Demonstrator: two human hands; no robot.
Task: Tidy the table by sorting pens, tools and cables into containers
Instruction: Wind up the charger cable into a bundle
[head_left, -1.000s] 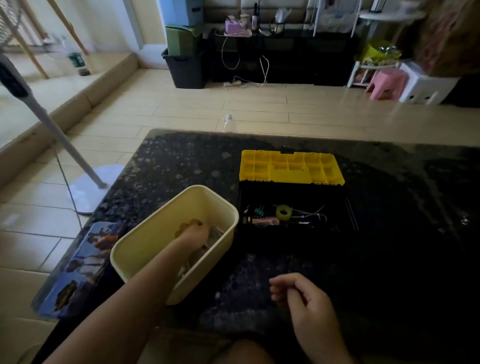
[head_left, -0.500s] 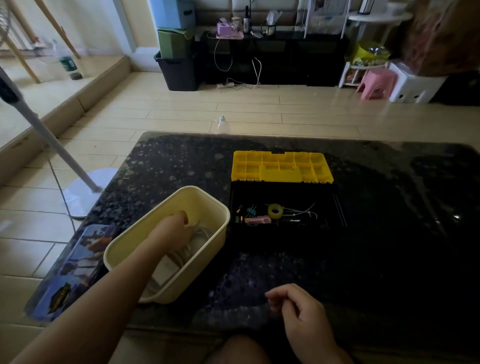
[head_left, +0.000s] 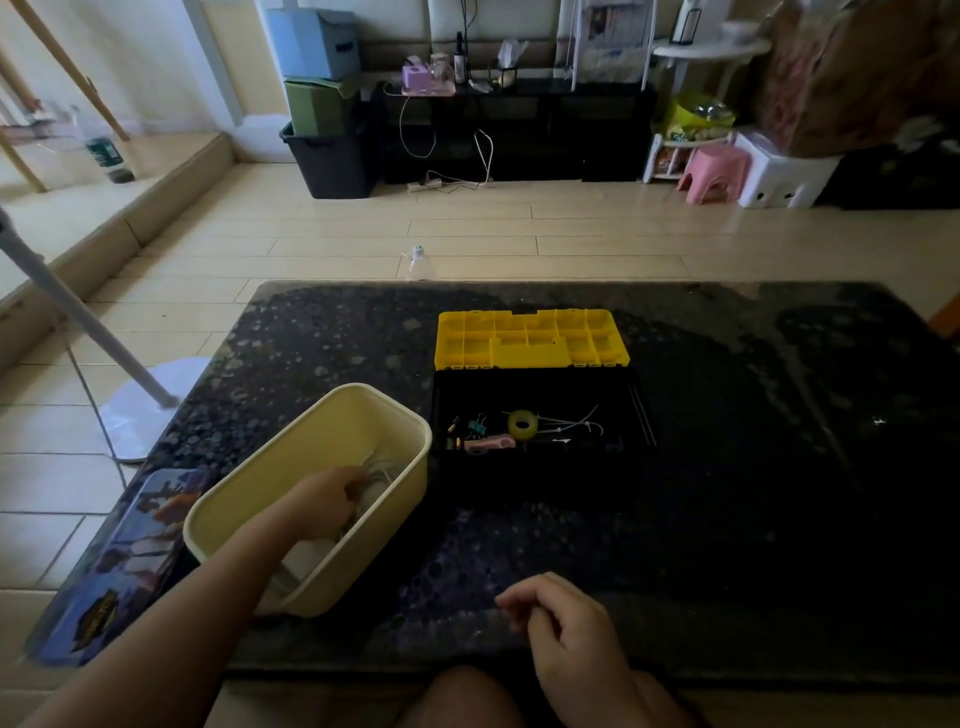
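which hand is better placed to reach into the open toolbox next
Right, probably. The right hand hovers free over the near edge of the table, holding nothing visible, with a clear path to the toolbox. The left hand is down inside the cream bin among white cables.

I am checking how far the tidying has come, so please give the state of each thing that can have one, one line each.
Toolbox: open, yellow lid folded back, small items inside.
Tape roll: lying in the toolbox.
Cream tub: uncovered, holds white cables.
Left hand: inside the tub, at the cables; grip unclear.
Right hand: loosely curled, holding nothing, over the table's near edge.
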